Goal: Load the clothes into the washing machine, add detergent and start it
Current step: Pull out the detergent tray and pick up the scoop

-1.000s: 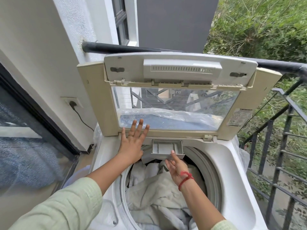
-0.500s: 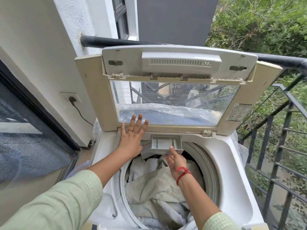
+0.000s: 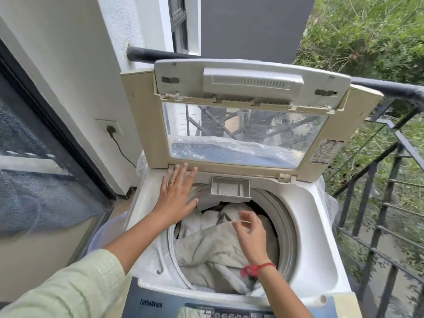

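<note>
Left hand [image 3: 177,196] flat, fingers spread, resting on washing machine [image 3: 319,226] rim near the lid hinge. Right hand [image 3: 250,232] loosely curled, holding nothing, over pale clothes [image 3: 213,246] heaped in the drum. Detergent drawer [image 3: 230,188] juts out at the drum's back edge. Lid [image 3: 247,125] stands upright. Black railing [image 3: 371,189] to the right.

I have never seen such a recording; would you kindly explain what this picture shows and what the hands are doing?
No robot here: a camera on a person's head looks down at their own hands. A top-loading washing machine stands with its lid raised, and pale clothes lie in the drum. The left hand rests flat on the top rim near the lid's hinge. The right hand hovers over the clothes, loosely curled, holding nothing, near the pulled-out detergent drawer.
</note>
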A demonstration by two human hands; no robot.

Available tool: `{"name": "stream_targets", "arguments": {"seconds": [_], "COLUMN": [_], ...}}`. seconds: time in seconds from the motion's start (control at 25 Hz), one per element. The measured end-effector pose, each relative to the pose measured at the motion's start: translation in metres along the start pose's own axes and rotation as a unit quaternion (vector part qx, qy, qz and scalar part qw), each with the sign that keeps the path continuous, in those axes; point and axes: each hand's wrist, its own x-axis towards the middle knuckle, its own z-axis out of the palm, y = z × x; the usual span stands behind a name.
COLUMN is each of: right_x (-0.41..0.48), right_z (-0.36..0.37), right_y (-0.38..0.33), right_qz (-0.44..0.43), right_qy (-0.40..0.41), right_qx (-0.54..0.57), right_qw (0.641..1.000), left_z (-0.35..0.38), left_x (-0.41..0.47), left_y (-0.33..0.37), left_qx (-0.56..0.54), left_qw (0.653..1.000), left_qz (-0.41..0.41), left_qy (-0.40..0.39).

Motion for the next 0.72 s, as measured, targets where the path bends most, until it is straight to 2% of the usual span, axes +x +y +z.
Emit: {"name": "stream_targets", "arguments": {"seconds": [0.04,0.12,0.2,0.28,0.36,0.48,0.6,0.72], "right_x": [-0.009,-0.02,-0.031,-0.048,-0.069,-0.117,-0.187,-0.261], "right_z": [-0.004,-0.007,-0.003,0.011,0.032,0.075,0.104,0.126], "right_y": [-0.006,-0.025,-0.049,-0.068,-0.076,-0.081,-0.08,-0.07], "right_qz": [-0.114,-0.279,-0.388,-0.459,-0.498,-0.547,-0.558,-0.571], "right_qy": [-0.025,-0.088,-0.136,-0.202,-0.271,-0.36,-0.438,-0.497], "right_qx": [-0.08,-0.188,-0.234,-0.219,-0.19,-0.162,-0.117,-0.092], "right_qw": [0.99,0.937,0.881,0.837,0.801,0.738,0.695,0.646], "left_z": [-0.001,-0.006,-0.01,-0.015,-0.014,-0.014,0.003,0.027], "left_x": [-0.021,-0.069,-0.122,-0.182,-0.242,-0.336,-0.426,-0.513], "left_y": [-0.001,-0.006,-0.012,-0.015,-0.018,-0.015,-0.014,-0.018], "left_qx": [-0.029,-0.084,-0.137,-0.173,-0.185,-0.187,-0.165,-0.193], "left_qw": [0.999,0.993,0.977,0.951,0.918,0.866,0.84,0.808], "left_qz": [-0.014,-0.044,-0.097,-0.174,-0.253,-0.371,-0.434,-0.478], "left_qy": [0.022,0.074,0.128,0.188,0.242,0.28,0.279,0.285]}}
